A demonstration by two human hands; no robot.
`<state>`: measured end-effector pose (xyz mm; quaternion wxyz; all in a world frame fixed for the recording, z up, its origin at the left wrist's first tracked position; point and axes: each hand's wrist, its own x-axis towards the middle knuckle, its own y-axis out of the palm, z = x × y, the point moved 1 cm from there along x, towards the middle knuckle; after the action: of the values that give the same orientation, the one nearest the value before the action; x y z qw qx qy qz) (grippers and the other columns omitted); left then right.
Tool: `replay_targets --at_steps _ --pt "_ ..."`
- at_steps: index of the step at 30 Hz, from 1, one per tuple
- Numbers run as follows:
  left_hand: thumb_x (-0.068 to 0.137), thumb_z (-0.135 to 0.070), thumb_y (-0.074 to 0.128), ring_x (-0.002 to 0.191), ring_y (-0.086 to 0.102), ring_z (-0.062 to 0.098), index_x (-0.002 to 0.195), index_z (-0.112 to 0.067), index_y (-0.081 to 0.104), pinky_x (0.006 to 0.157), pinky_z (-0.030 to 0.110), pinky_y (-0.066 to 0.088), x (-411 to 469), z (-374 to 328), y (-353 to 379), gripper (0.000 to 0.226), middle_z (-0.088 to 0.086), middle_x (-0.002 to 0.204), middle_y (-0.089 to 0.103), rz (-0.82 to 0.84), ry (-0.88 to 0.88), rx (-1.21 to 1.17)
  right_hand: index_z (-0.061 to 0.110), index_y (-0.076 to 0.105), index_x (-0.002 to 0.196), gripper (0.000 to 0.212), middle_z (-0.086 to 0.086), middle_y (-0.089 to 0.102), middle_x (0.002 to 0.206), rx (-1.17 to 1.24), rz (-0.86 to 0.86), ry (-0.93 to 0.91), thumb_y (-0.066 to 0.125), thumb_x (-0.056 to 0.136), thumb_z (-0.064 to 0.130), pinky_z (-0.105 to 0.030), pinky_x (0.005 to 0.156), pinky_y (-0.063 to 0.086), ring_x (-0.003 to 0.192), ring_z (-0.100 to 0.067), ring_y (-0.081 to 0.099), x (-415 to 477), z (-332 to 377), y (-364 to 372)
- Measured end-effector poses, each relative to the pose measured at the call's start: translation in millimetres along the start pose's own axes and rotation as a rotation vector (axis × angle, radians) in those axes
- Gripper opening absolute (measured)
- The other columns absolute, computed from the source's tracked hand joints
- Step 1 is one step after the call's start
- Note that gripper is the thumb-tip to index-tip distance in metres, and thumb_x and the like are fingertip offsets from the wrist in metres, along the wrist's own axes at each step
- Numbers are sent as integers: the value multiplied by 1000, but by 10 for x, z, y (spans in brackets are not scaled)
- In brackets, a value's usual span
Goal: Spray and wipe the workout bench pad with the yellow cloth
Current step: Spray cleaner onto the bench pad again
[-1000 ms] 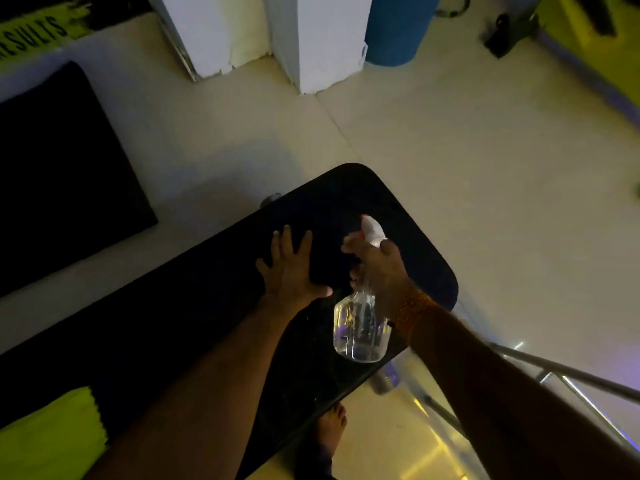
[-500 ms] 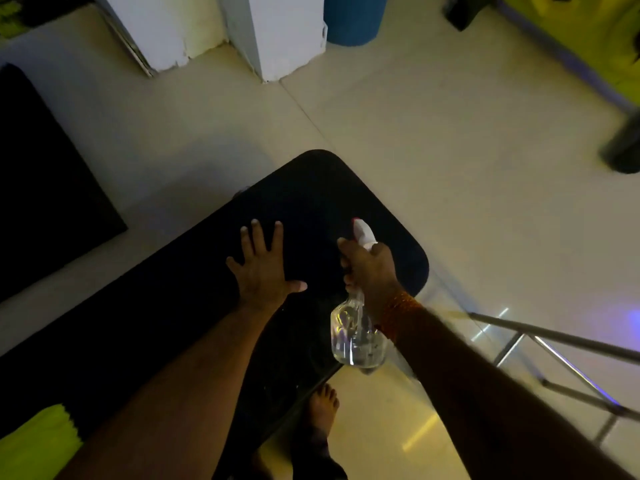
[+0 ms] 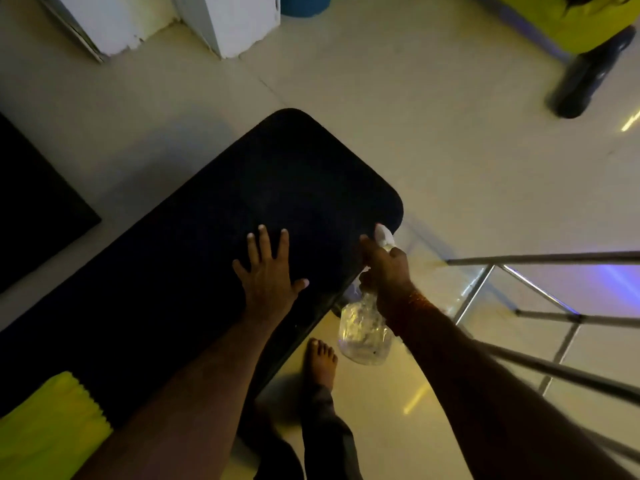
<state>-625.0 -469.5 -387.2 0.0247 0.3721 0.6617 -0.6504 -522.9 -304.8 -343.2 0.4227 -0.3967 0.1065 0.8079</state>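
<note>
Nearest to us, at the lower left, the yellow cloth (image 3: 48, 431) lies folded on the near end of the bench pad (image 3: 294, 181), its edge in soft ridges. No hand touches it. Beside the pad, a bare foot (image 3: 320, 362) stands on the pale, glossy floor (image 3: 415, 116).

Our right hand (image 3: 388, 271), with orange thread wound round the wrist, has its fingers curled tightly about the neck of the spray bottle (image 3: 363, 330). The bottle is clear, crinkled plastic with a white nozzle head. Its long axis runs from the rounded base, nearest us and hanging past the pad's right edge over the floor, up and away to the nozzle, which points towards the pad's far end. We cannot tell whether the trigger is squeezed.

Our left hand (image 3: 268, 271) lies flat on the pad with its fingers straight and spread, palm down, holding nothing.

The pad is black and matte, long and flat. Its long axis runs from lower left to upper right and ends in rounded corners at the far end.

To the right, a frame of thin, shiny metal bars (image 3: 540, 289) stands on the floor. To the left lies a dark mat (image 3: 31, 202). Farthest off are white blocks (image 3: 239, 19) with chipped edges.
</note>
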Motion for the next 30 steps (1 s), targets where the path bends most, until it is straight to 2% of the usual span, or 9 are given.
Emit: replay_targets --at_steps 4,7,9,14,17,20,24,28,30 --pt "81 -67 68 157 -11 32 161 -31 -5 117 69 16 -224 164 88 114 7 169 -15 21 53 1 17 63 114 27 -7 62 85 -11 -49 -15 65 98 39 -29 52 49 66 -19 58 -289 -191 -57" --pt "79 -67 70 157 -12 30 161 -32 -4 117 69 16 -412 406 105 116 3 169 -17 35 55 -2 14 56 127 39 -8 61 90 5 24 37 63 99 40 -24 47 48 66 -19 58 -541 -369 13" --pt "78 -66 72 157 -12 30 161 -33 -3 118 68 17 -540 598 103 116 2 170 -16 36 33 -15 12 53 133 45 -11 62 98 -71 66 50 63 99 40 -29 54 50 73 -22 59 -688 -487 93" --pt "76 -66 73 157 -8 31 161 -33 -3 118 65 21 -872 1128 81 119 4 170 -13 20 -81 -55 29 49 138 37 -5 62 107 -361 357 12 55 103 39 -27 56 53 80 -21 62 -1056 -638 524" --pt "75 -66 73 157 -8 32 161 -34 -4 119 64 20 -1036 1443 72 120 4 170 -12 22 -160 -83 29 50 134 37 -8 66 116 -406 394 46 60 101 40 -38 76 60 98 -25 68 -1188 -678 879" --pt "74 -65 76 157 -7 31 161 -30 -3 122 60 19 -1140 1704 90 123 5 171 -10 2 -244 -134 29 51 141 46 -9 62 105 -468 445 47 63 98 41 -30 64 51 86 -21 61 -1224 -688 1222" --pt "71 -67 77 157 -3 33 162 -26 1 122 55 22 -1264 1983 167 126 7 171 -5 -68 -323 -175 19 60 133 45 -6 69 102 -555 360 -98 68 94 41 -24 57 51 80 -14 67 -1148 -595 1619" --pt "69 -70 76 157 -2 33 162 -25 2 121 55 20 -1345 2098 246 127 8 171 -3 -129 -345 -202 21 59 134 47 -5 69 104 -571 374 -130 67 93 44 -26 57 50 72 -13 62 -1075 -454 1884" --pt "69 -70 76 157 -4 33 162 -25 1 122 55 18 -1352 2102 269 127 7 171 -5 -126 -372 -220 25 61 134 44 -4 69 94 -587 433 -169 68 94 42 -25 53 49 66 -11 60 -1071 -401 1999"
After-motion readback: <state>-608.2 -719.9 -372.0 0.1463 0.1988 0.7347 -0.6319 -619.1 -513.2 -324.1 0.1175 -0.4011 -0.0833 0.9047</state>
